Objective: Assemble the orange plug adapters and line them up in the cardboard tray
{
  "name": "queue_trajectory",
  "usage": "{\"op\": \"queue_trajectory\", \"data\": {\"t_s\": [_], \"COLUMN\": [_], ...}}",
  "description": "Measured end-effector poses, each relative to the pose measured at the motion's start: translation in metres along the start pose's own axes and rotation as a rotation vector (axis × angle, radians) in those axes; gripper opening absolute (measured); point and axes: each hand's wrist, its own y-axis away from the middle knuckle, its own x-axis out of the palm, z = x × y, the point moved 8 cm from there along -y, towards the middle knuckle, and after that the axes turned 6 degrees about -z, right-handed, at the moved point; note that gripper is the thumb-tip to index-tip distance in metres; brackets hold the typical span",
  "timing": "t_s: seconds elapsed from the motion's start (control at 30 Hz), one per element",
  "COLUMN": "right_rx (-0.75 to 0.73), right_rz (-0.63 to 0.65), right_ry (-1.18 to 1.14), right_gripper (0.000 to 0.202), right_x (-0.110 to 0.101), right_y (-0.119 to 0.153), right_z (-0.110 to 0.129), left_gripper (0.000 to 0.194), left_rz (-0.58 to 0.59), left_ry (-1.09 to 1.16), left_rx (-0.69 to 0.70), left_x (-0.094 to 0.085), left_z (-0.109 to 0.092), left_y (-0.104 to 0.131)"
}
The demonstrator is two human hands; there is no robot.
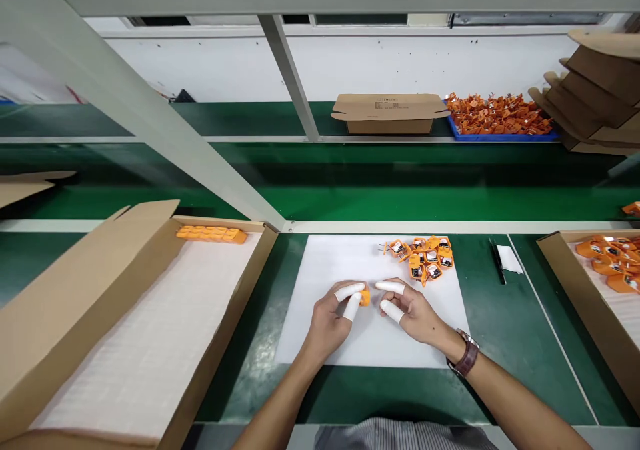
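Over the white sheet (pixel 320 343), my left hand (pixel 334 313) pinches a small orange plastic part (pixel 365 297) between thumb and index finger, both in white finger cots. Just right of that part, my right hand (pixel 407 309) has thumb and index finger apart with nothing visible between them; it also wears white finger cots. A cluster of orange plastic parts (pixel 430 258), with dark and white insides, lies at the sheet's upper right, beyond my right hand. Much of the held part is covered by my left fingers.
At left stands an open cardboard box (pixel 235 303), a row of orange parts (pixel 213 234) along its far end. Another box (pixel 590 317) with orange parts is at right, near a black pen (pixel 497 261). The shelf holds a blue tray (pixel 505 138) heaped with orange parts and stacked cartons (pixel 595 97).
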Motion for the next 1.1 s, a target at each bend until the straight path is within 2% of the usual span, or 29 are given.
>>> {"op": "queue_trajectory", "data": {"t_s": [0.1, 0.23, 0.3, 0.37, 0.4, 0.47, 0.57, 0.63, 0.77, 0.83, 0.9, 0.97, 1.03, 1.1], "right_rx": [-0.005, 0.004, -0.001, -0.005, -0.004, 0.0, 0.0, -0.013, -0.022, -0.002, 0.019, 0.029, 0.033, 0.041], "right_rz": [-0.008, -0.007, -0.009, -0.017, -0.023, -0.033, -0.035, -0.033, -0.033, -0.021, -0.008, -0.008, -0.013, -0.021], "right_ry": [-0.01, -0.012, -0.008, -0.006, -0.003, 0.003, 0.017, 0.022, 0.042, 0.069, 0.088, 0.08, 0.054, 0.035], "right_gripper": [0.034, 0.035, 0.035, 0.035, 0.035, 0.034, 0.034, 0.034, 0.033, 0.034, 0.034, 0.034, 0.034, 0.035], "right_x": [0.0, 0.0, 0.001, 0.0, 0.0, 0.0, 0.0, 0.001, 0.0, -0.001, 0.0, 0.0, 0.0, 0.001], "right_y": [0.0, 0.0, 0.0, 0.0, 0.0, 0.0, 0.0, 0.001, 0.002, 0.002, 0.002, 0.003, 0.003, 0.004], "right_z": [-0.001, -0.003, -0.005, -0.006, -0.007, -0.009, -0.01, -0.008, -0.006, -0.007, -0.009, -0.011, -0.013, -0.017], "left_gripper": [0.023, 0.028, 0.031, 0.032, 0.033, 0.038, 0.052, 0.054, 0.036, 0.031, 0.032, 0.037, 0.039, 0.047], "left_rz": [-0.033, -0.048, -0.129, -0.217, -0.236, -0.203, -0.062, -0.009, 0.023, 0.017, -0.014, -0.094, -0.258, -0.414], "left_ry": [-0.111, -0.015, -0.001, -0.013, -0.022, -0.067, -0.249, -0.402, -0.56, -0.589, -0.635, -0.711, -0.82, -0.93], "left_rx": [0.008, -0.171, -0.258, -0.282, -0.264, -0.187, -0.043, 0.025, 0.086, 0.108, 0.142, 0.169, 0.133, 0.033], "left_x": [-0.005, -0.01, -0.019, -0.029, -0.032, -0.032, -0.018, -0.007, 0.009, 0.005, -0.014, -0.052, -0.111, -0.174], "left_z": [0.004, 0.015, 0.019, 0.018, 0.017, 0.011, 0.002, -0.004, -0.016, -0.027, -0.043, -0.06, -0.072, -0.071], "left_y": [-0.003, -0.008, -0.01, -0.01, -0.011, -0.013, -0.013, -0.011, -0.01, -0.014, -0.024, -0.042, -0.064, -0.086]}}
